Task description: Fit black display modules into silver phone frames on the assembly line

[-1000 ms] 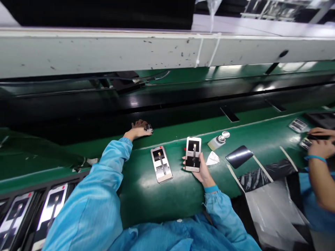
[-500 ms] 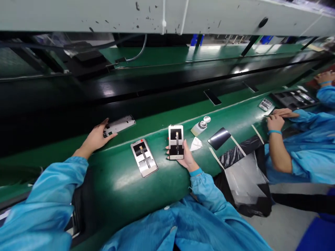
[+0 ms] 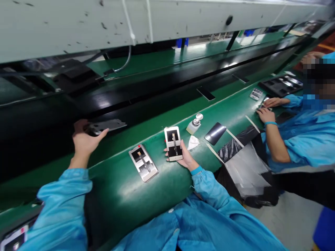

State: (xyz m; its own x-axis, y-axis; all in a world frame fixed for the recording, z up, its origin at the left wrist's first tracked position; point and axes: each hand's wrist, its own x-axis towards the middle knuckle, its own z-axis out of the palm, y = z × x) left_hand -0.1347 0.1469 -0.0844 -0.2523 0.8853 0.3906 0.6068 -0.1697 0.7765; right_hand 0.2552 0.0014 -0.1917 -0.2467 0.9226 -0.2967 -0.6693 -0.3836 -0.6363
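Note:
My left hand (image 3: 85, 139) is raised over the dark belt at the left and grips one end of a grey phone frame (image 3: 108, 125), which points to the right. My right hand (image 3: 183, 157) rests on the green bench and holds a white phone part (image 3: 173, 143) with a dark panel and a gold strip, face up. A second such phone part (image 3: 143, 162) lies flat on the bench between my two hands.
A small bottle with its cap off (image 3: 195, 124), a white wipe (image 3: 193, 142) and a dark glass panel (image 3: 215, 133) lie right of my right hand. A co-worker in blue (image 3: 295, 132) works at the right by a black tray (image 3: 281, 86). Clear plastic bag (image 3: 246, 170) hangs off the bench edge.
My left hand has lifted the grey frame off the belt edge and drawn it left and toward me. The view has swung right. My right hand keeps its part still.

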